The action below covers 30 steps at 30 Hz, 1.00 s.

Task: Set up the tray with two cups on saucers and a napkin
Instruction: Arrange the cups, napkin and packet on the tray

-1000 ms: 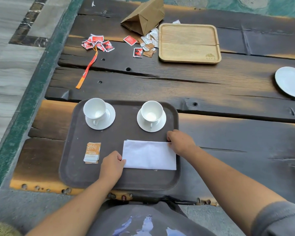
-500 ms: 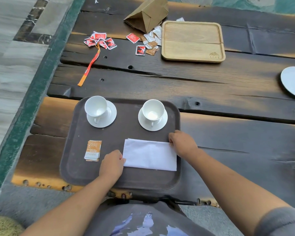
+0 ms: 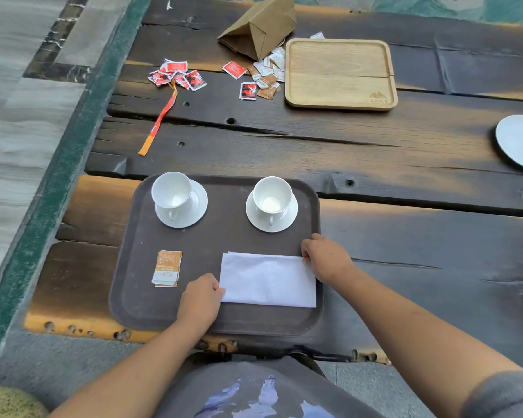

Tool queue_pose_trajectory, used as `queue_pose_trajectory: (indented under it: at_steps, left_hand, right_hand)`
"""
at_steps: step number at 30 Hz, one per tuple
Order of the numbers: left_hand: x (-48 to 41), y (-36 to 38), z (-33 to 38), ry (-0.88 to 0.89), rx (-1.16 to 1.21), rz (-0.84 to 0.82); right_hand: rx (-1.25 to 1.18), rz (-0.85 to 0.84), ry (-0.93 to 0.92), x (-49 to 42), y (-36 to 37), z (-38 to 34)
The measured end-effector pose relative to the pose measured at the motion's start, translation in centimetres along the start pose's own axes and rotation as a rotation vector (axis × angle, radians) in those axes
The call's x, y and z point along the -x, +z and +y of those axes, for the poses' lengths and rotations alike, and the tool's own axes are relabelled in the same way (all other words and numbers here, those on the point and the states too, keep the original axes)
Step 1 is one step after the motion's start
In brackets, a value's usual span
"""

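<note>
A dark brown tray (image 3: 139,300) lies at the near edge of the wooden table. Two white cups stand on white saucers at its far side, the left cup (image 3: 172,190) and the right cup (image 3: 272,197). A folded white napkin (image 3: 268,279) lies flat on the tray's near right part. My left hand (image 3: 200,298) pinches the napkin's near left corner with curled fingers. My right hand (image 3: 326,257) pinches its far right corner at the tray's rim. A small stack of orange sachets (image 3: 166,268) lies on the tray to the left of the napkin.
A light wooden tray (image 3: 340,74) sits at the back, a brown paper bag (image 3: 258,27) and scattered red and brown sachets (image 3: 177,76) beside it. An orange strip (image 3: 159,122) lies left of centre. A white plate (image 3: 520,141) is at the right edge.
Both hands stay on the napkin's corners; the napkin has hardly shifted. The view has tilted slightly.
</note>
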<state>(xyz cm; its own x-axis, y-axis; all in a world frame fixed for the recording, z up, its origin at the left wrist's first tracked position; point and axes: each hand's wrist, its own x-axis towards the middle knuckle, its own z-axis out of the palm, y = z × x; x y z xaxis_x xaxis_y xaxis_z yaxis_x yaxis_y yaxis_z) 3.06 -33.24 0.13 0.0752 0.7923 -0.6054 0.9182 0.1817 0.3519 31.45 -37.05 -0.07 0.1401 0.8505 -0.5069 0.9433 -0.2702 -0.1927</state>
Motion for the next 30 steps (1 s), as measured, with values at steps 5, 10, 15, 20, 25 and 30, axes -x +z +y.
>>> queue_pose_trajectory:
  at_steps: [5, 10, 15, 20, 25, 30]
  left_hand:
    - [0.1, 0.0, -0.1, 0.002, 0.005, -0.019]
    - [0.5, -0.1, -0.4, 0.008, 0.017, -0.024]
    - [0.7, -0.8, -0.1, 0.069, 0.016, 0.031]
    - [1.1, -1.1, 1.8, 0.283, 0.085, 0.083]
    - [1.3, -0.5, 3.5, 0.635, -0.116, -0.026]
    - [0.7, 0.3, 4.1, 0.636, -0.475, -0.095]
  right_hand:
    - [-0.011, 0.019, 0.027, 0.4, 0.2, -0.1]
    - [-0.053, 0.045, 0.038, 0.9, 0.3, -0.4]
    - [-0.106, 0.053, 0.057, 1.9, -0.4, -0.9]
    - [-0.209, 0.135, -0.030, 4.7, 0.8, -2.8]
    - [-0.077, 0.115, -0.131, 5.9, 2.4, -4.5]
    - [0.071, 0.083, -0.144, 5.9, 3.3, -4.5]
